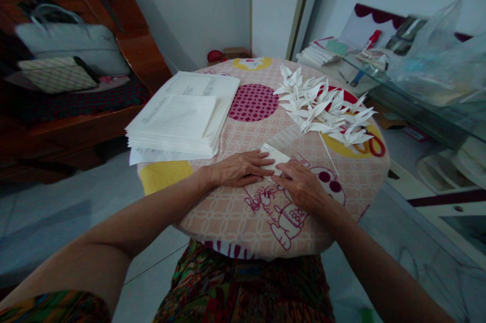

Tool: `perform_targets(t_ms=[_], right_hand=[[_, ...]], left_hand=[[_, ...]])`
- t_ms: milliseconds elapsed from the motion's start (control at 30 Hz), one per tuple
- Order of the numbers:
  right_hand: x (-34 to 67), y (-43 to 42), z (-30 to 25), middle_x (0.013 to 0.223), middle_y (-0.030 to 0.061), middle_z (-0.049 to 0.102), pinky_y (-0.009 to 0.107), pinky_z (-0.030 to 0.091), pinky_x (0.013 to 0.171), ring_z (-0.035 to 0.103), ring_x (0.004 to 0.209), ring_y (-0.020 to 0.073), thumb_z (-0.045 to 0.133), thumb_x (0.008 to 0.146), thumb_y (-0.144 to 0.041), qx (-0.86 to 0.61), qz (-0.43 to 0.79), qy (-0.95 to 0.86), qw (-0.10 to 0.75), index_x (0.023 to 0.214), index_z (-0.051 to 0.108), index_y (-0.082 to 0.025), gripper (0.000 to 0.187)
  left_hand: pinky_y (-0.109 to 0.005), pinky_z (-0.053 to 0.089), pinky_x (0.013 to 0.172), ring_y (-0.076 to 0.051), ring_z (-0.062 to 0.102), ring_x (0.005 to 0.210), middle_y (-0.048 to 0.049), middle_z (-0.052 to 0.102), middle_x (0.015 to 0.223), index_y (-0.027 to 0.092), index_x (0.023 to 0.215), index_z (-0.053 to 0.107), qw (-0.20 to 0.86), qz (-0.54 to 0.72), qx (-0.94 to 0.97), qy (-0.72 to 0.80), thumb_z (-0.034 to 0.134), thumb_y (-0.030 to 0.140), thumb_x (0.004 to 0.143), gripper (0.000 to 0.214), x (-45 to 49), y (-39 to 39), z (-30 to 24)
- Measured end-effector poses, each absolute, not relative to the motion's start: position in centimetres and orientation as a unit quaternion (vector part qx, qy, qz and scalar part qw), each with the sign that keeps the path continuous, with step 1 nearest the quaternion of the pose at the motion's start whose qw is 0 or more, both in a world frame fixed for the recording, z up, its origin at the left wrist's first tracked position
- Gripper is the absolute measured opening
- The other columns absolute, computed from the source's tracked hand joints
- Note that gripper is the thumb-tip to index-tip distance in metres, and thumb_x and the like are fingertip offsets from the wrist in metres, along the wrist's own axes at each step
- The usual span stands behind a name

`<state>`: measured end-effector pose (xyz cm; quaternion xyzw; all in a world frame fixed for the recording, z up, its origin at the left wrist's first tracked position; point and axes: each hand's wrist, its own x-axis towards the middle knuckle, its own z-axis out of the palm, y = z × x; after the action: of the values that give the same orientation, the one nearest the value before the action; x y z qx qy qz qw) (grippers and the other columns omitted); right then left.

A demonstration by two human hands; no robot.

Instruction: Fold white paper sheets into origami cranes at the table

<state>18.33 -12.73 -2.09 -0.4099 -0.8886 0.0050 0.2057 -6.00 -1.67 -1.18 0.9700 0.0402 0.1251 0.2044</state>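
Note:
A small folded white paper [274,157] lies on the cloth-covered round table in front of me. My left hand [241,168] rests flat over its left part with the fingers stretched out. At the paper's right edge my right hand [304,185] has its fingers bent and pressed together on it; the thumb is partly hidden. Just beyond, a clear ruler-like strip [284,136] lies on the cloth. A pile of folded white paper cranes [315,103] spreads over the far right of the table.
A thick stack of paper sheets [172,115] stands at the table's left. Red-and-yellow-handled scissors [375,146] lie by the right edge, partly under the cranes. A glass shelf [398,105] with plastic bags [429,65] stands on the right, a wooden bench [129,24] on the left.

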Motion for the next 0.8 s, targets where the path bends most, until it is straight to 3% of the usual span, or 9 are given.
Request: perform_targets(t_ms=[267,500,600,700,800], right_hand=[[18.8,-13.1,-2.4,0.120,0.0150,0.064,0.047,0.050,0.101,0.053,0.118,0.0271,0.049,0.089,-0.005,-0.383,-0.012,-0.901,0.201,0.112,0.073,-0.017,0.035],[19.0,-13.1,-2.8,0.121,0.0124,0.065,0.047,0.050,0.101,0.054,0.118,0.0265,0.048,0.090,-0.006,-0.385,-0.016,-0.899,0.208,0.112,0.073,-0.018,0.036],[19.0,-13.1,-2.9,0.120,0.0134,0.066,0.047,0.050,0.101,0.053,0.119,0.0271,0.049,0.089,-0.005,-0.386,-0.007,-0.897,0.214,0.113,0.073,-0.017,0.036],[18.9,-13.0,-2.9,0.119,0.0127,0.066,0.047,0.049,0.102,0.053,0.118,0.0264,0.050,0.088,-0.004,-0.388,0.002,-0.896,0.217,0.114,0.072,-0.018,0.037],[18.9,-13.0,-3.0,0.119,0.0128,0.066,0.047,0.050,0.100,0.053,0.117,0.0267,0.049,0.089,-0.004,-0.384,-0.003,-0.895,0.226,0.114,0.072,-0.018,0.037]], left_hand=[[-0.049,0.033,0.120,-0.025,0.039,0.145,-0.0117,0.048,0.151,0.020,0.141,0.055,0.172,0.112,0.976,0.066,0.048,0.034,0.101,0.043,-5.9,-1.6,-1.3],[-0.048,0.024,0.123,-0.023,0.033,0.148,-0.0091,0.042,0.156,0.020,0.147,0.046,0.153,0.072,0.976,0.135,0.035,0.037,0.105,0.047,-6.2,-0.1,-1.3],[-0.046,0.025,0.123,-0.021,0.038,0.146,-0.0101,0.046,0.153,0.019,0.144,0.051,0.162,0.102,0.968,0.163,0.032,0.037,0.105,0.047,-6.5,0.5,-1.5],[-0.045,0.033,0.120,-0.021,0.048,0.139,-0.0123,0.056,0.145,0.017,0.134,0.061,0.167,0.158,0.950,0.209,0.036,0.039,0.104,0.045,-6.6,0.2,-1.8],[-0.050,0.033,0.119,-0.025,0.048,0.139,-0.0146,0.055,0.145,0.017,0.132,0.063,0.168,0.173,0.940,0.241,0.050,0.040,0.099,0.042,-6.6,-0.4,-2.2]])
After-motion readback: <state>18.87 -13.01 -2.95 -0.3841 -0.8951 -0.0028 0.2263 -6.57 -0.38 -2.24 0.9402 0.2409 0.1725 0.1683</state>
